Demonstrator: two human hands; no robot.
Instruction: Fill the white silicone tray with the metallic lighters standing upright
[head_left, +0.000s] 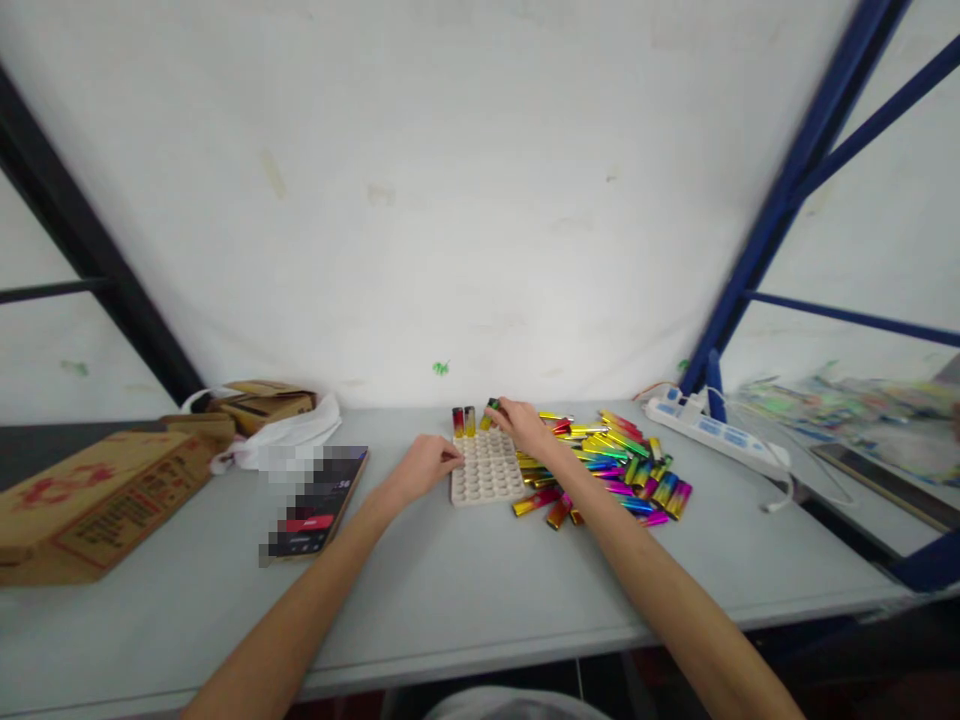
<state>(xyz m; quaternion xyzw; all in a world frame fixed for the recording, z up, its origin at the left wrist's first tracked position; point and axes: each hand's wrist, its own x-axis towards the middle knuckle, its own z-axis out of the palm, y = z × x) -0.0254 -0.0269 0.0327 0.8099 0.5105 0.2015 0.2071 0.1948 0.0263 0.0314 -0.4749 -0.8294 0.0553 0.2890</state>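
Note:
A pale tray point(489, 482) with rows of round holes lies on the grey table. Shiny lighters or similar cylinders, one red point(458, 422) and one yellow point(470, 421), stand upright at its back left. My right hand point(519, 422) is at the back edge of the tray, its fingers closed on a dark-topped yellow cylinder point(487, 414). At the tray's left edge is my left hand point(430, 465), thumb and fingertips pressed together; anything between them is too small to make out. Right of the tray spreads a loose pile of colourful metallic cylinders point(611, 462), partly behind my right forearm.
To the left are a phone-like device point(330, 505), a white plastic bag point(289, 437) and cardboard boxes point(97, 500). A white power strip point(716, 438) with cables lies at the right, beside a blue metal frame point(776, 220). A white wall stands behind the table.

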